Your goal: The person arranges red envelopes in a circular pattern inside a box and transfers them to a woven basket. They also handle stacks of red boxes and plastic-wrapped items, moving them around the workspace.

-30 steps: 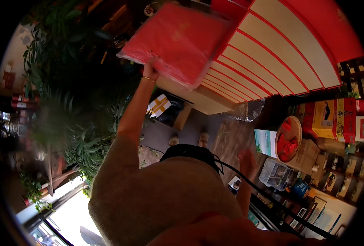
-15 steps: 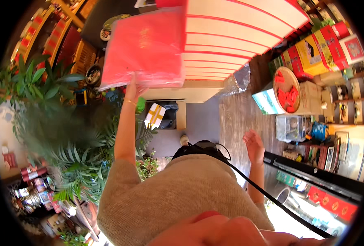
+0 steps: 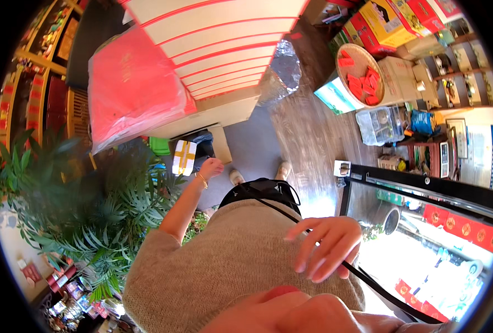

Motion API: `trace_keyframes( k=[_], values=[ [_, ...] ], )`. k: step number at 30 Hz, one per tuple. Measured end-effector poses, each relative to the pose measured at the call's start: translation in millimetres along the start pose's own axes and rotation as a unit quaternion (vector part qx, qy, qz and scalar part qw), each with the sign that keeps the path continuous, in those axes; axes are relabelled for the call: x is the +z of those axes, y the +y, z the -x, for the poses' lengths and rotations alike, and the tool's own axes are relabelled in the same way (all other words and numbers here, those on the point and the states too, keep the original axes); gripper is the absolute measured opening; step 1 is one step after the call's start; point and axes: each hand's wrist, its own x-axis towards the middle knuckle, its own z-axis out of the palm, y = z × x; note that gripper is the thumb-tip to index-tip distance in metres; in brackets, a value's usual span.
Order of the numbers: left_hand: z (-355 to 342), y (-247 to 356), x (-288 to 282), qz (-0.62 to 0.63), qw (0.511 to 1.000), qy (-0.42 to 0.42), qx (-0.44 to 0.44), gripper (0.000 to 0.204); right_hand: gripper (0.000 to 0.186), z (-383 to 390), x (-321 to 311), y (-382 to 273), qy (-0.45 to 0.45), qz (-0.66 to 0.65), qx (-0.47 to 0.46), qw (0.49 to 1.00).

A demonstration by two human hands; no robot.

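My left hand [image 3: 211, 168] hangs at waist height, its fingers loosely curled with nothing visible in them. A white box with yellow tape [image 3: 184, 157] is nearest to it. Farther off, the red plastic-wrapped package [image 3: 132, 83] lies at the edge of a large stack of cream boards or boxes with red edges [image 3: 218, 41], out of my hand's reach. My right hand [image 3: 329, 244] is raised in front of my chest, its fingers bent but apart. A black cord [image 3: 368, 279] passes behind its fingers; whether they touch it I cannot tell.
Leafy plants [image 3: 113, 222] crowd the left side. On the right stand a round basket of red packets [image 3: 360, 77], cardboard boxes [image 3: 397, 80], a clear plastic bin [image 3: 379, 125] and a black-framed glass door [image 3: 424, 188]. Crumpled silver wrapping [image 3: 282, 69] lies beside the stack.
My left hand has let go of the red package and come down toward my waist. My right hand has risen from my side to the cord at my chest. The view has shifted right.
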Motion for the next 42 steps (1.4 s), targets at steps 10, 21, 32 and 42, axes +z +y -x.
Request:
trace_keyframes(
  k=[10,21,32,42],
  values=[
    [-57.3,21.4,169.2,-0.174,0.981,-0.066,0.046,0.026,0.033,99.1,-61.7,-84.0,-0.059,-0.084,-0.117,0.988],
    [-158.5,-15.4,292.9,-0.202,0.978,-0.019,-0.042,0.029,0.073,252.8,-228.7,-193.5,-0.035,-0.084,-0.115,0.989],
    [-200.2,-35.8,351.4,-0.175,0.957,0.130,-0.190,0.021,0.090,353.3,-421.2,-208.1,0.276,-0.150,-0.048,0.948],
    [-375.0,97.9,421.0,-0.222,0.958,0.095,-0.152,0.022,0.052,518.8,-646.4,-93.4,0.686,-0.108,0.228,0.683]
  ],
)
